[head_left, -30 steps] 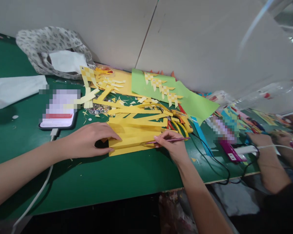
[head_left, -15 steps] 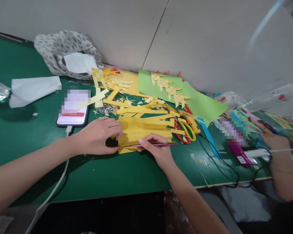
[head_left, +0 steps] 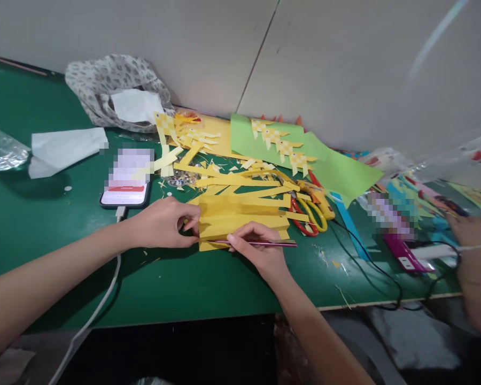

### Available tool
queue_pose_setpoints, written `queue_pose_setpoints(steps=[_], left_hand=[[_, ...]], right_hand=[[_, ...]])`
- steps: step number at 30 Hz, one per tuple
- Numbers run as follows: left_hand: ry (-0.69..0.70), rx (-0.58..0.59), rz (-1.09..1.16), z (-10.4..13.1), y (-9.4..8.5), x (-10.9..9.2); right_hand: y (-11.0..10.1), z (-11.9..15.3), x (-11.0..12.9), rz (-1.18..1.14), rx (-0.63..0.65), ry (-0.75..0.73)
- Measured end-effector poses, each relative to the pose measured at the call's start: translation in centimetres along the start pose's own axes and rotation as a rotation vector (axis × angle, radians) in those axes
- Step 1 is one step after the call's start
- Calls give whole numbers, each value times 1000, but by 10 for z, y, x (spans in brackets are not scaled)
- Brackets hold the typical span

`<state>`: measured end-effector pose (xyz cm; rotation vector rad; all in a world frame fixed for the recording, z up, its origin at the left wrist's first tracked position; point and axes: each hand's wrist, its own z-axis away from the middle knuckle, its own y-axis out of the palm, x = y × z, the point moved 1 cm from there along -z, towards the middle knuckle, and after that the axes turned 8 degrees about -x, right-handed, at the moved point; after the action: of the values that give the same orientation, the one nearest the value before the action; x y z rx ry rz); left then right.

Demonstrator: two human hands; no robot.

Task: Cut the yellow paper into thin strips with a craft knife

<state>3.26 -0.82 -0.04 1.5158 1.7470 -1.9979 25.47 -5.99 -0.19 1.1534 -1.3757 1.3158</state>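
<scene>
A creased sheet of yellow paper (head_left: pixel 228 229) lies on the green table, its folds running sideways. My left hand (head_left: pixel 160 223) is closed at the sheet's left edge, thumb and fingertips pinching the paper near its lower corner. Held like a pen in my right hand (head_left: pixel 260 248) is a slim, shiny purple pen-like tool (head_left: pixel 278 243). Its thin tip points left and rests on the lower fold, close to my left thumb. Whether the tip is a blade or a point cannot be made out. Loose yellow strips (head_left: pixel 240 182) lie just behind the sheet.
Scissors (head_left: pixel 315 218) with red and yellow handles lie right of the sheet, beside a yellow glue gun (head_left: pixel 323 202). A charging phone (head_left: pixel 126 179) is at left. Checkered paper fish (head_left: pixel 280 144) lie on green paper (head_left: pixel 344 171). A co-worker's arm (head_left: pixel 476 272) is far right.
My left fingers have closed down toward the thumb at the paper's edge. The view has shifted slightly; my right hand keeps the tool at the lower fold.
</scene>
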Motion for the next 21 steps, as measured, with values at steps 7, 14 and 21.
queue_pose_setpoints(steps=[7, 14, 21], left_hand=[[13, -2, 17, -1, -1, -4], [-8, 16, 46, -2, 0, -6], [-1, 19, -114, -2, 0, -9]], right_hand=[[7, 1, -2, 51, 4, -10], [10, 0, 2, 133, -23, -25], [9, 1, 2, 140, -51, -15]])
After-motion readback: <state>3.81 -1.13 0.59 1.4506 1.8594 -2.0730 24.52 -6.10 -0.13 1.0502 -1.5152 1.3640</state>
